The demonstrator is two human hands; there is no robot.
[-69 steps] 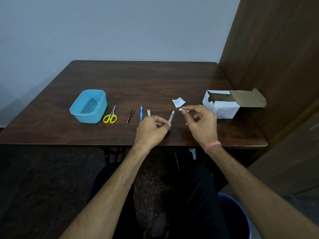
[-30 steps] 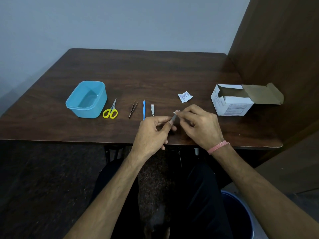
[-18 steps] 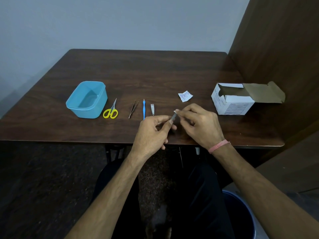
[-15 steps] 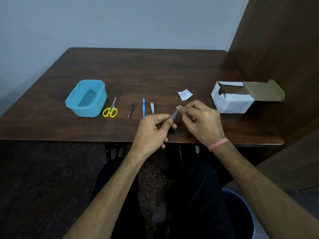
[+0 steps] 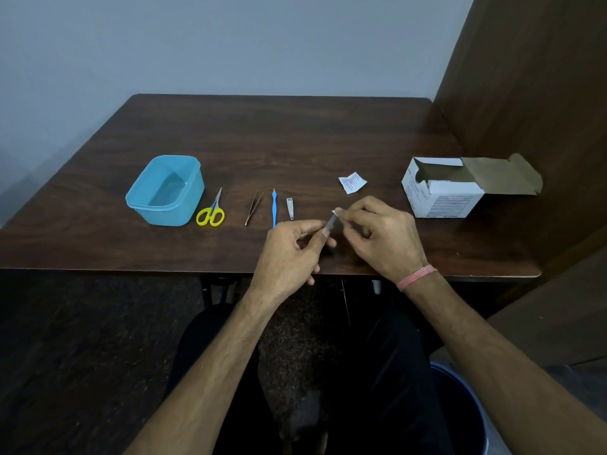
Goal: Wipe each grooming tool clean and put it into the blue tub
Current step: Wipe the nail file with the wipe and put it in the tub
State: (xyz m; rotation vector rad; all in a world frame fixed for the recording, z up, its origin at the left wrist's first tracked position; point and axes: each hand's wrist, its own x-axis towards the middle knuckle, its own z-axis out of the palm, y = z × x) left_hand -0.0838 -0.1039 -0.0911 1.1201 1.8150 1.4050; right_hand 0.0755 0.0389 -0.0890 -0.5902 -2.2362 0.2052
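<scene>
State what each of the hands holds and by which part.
Left hand pinches the nail file by its lower end; right hand pinches a small white wipe against its upper tip.

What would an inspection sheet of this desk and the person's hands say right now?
Surface: dark wooden table, no spills seen.
Job's things: blue tub at the left, nothing seen inside it; beside it, in a row, yellow scissors, tweezers, blue stick tool, nail clipper; nail file held above the table.
Clutter: torn wipe packet; open white box on its side.
Hands: left hand pinches the file's lower end; right hand pinches a small white wipe against the file's tip.
Cables: nothing seen.
Surroundings: grey wall, wooden panel on the right, blue bin on the floor.
</scene>
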